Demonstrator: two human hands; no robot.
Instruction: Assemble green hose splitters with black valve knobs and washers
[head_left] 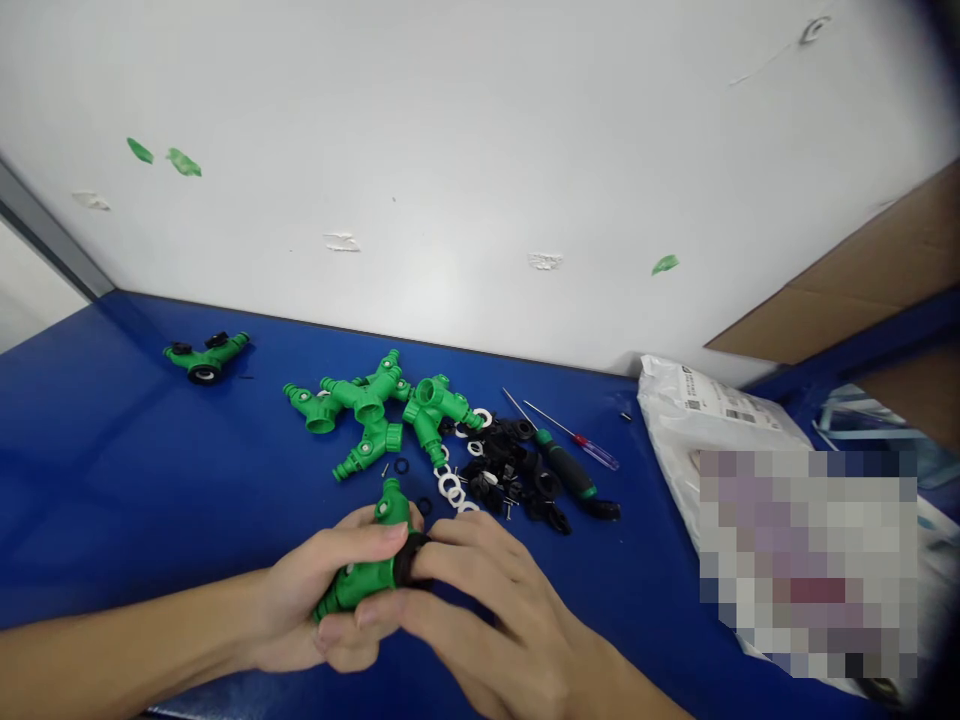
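My left hand is shut around the body of a green plastic Y hose connector, with one branch sticking up past my fingers. My right hand grips a black threaded collar on the connector's end, and part of the collar is hidden by my fingers. Just beyond my hands lie white washers and a heap of black plastic fittings. Several loose green connectors lie in a pile farther back. A green connector with black fittings sits apart on the left.
Two screwdrivers, one with a green-and-black handle and one with a clear red handle, lie right of the parts on the blue table. A white plastic bag sits at the right, and a white wall rises behind.
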